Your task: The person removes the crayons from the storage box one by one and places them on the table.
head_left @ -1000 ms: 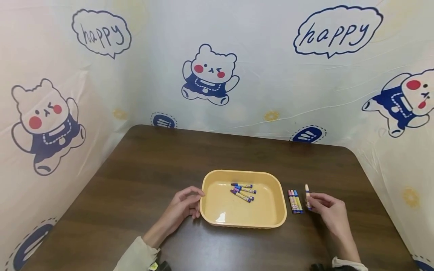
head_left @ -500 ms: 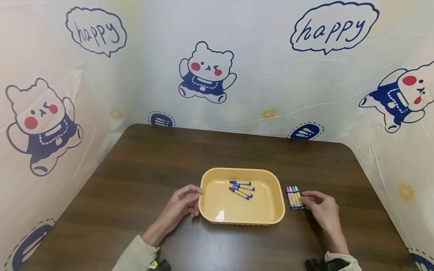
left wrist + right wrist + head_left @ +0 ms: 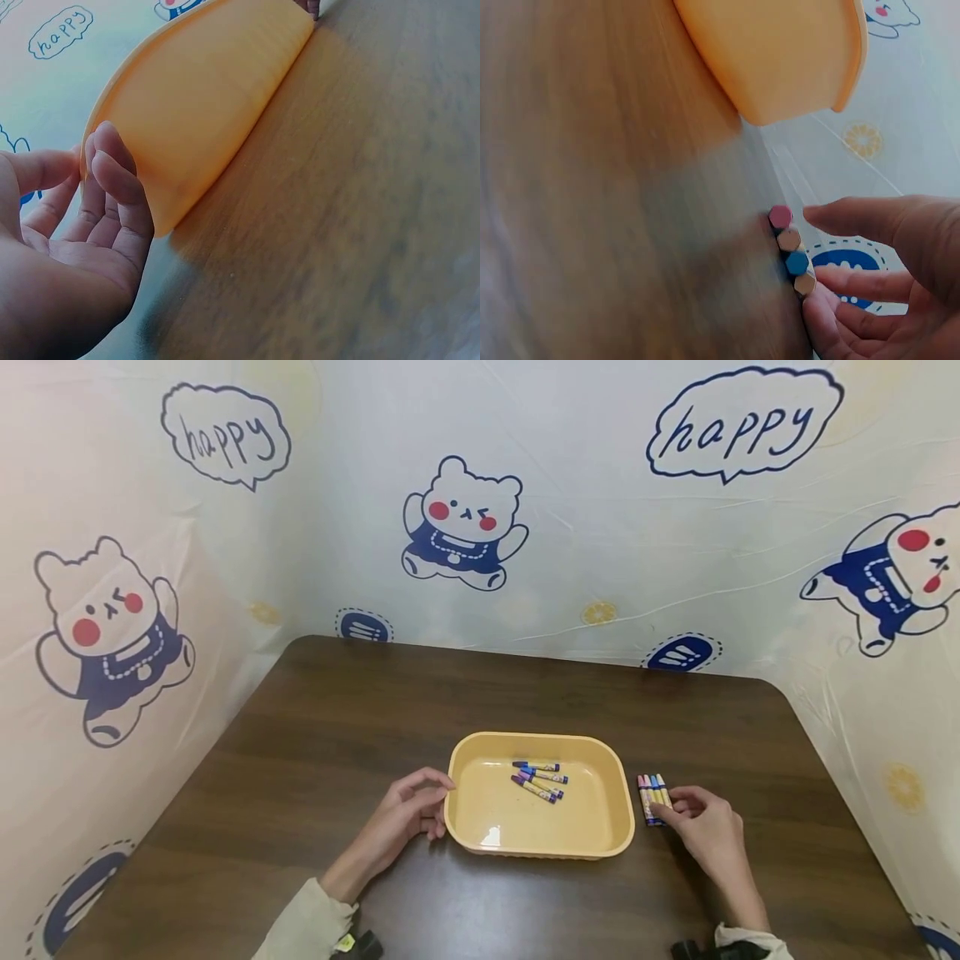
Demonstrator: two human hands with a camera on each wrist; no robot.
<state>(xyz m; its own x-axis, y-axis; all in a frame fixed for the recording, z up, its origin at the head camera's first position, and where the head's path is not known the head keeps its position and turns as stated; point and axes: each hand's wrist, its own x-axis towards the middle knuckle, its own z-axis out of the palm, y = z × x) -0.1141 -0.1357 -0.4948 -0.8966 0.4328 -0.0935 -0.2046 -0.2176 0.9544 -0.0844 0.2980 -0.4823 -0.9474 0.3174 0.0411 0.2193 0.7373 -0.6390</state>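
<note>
A yellow plastic tray (image 3: 540, 843) sits on the table, with several crayons (image 3: 536, 789) lying in a loose pile inside. At its left side my left hand (image 3: 408, 810) pinches the rim; in the left wrist view the fingers (image 3: 120, 180) lie against the outer wall. Just right of the tray, several crayons (image 3: 647, 797) lie side by side in a row. My right hand (image 3: 708, 831) spans that row, index finger by the rightmost crayon (image 3: 805, 284) and thumb over the others. In the right wrist view the thumb stands slightly off the pink crayon (image 3: 780, 217).
The dark brown wooden table (image 3: 375, 702) extends around the tray on every side. A pale printed cloth (image 3: 570, 527) with bears and "happy" bubbles hangs behind and on both sides.
My right hand has set the upright-held crayon down at the right end of the row, let it go, and brought the thumb leftward over the row. The left hand stays at the tray rim.
</note>
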